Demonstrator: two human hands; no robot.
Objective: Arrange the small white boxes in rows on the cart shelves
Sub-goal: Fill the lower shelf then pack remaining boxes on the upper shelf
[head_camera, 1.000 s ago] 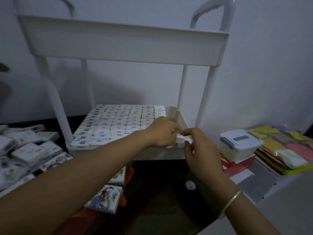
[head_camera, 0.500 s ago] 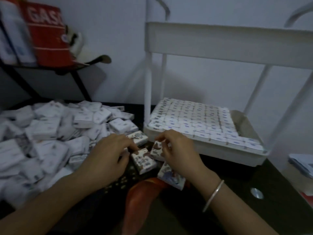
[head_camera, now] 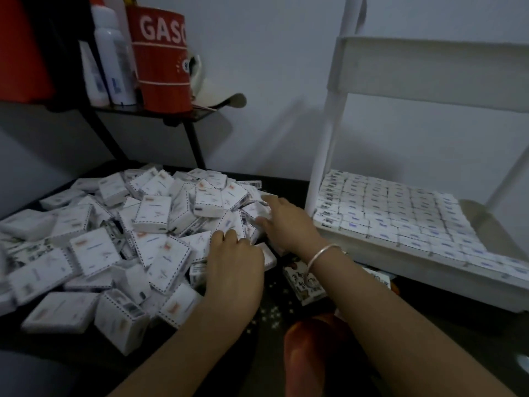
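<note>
A loose heap of small white boxes (head_camera: 148, 224) covers the left half of the dark desk (head_camera: 269, 333), reaching back toward its far edge, the boxes lying flat, tilted and on top of one another. Both hands are at the heap's right side. The left hand (head_camera: 234, 262) lies palm down on the boxes with its knuckles bent and its fingertips tucked among them; whether it grips one cannot be told. The right hand (head_camera: 286, 222), a silver bracelet (head_camera: 323, 252) on its wrist, reaches farther in with fingers stretched out, touching the boxes and clasping none. On the right side of the desk stands the white cart (head_camera: 329, 133); its lower shelf (head_camera: 429, 270) is packed with boxes in neat rows (head_camera: 400, 213), with a bare strip at its far right end. The upper shelf (head_camera: 429, 73) shows only its side wall. A box with a printed picture (head_camera: 303, 285) lies just under the right wrist, near the cart's front rim. Above the heap, a black wall shelf (head_camera: 148, 113) carries a red cup (head_camera: 163, 58) and white bottles (head_camera: 111, 53).
</note>
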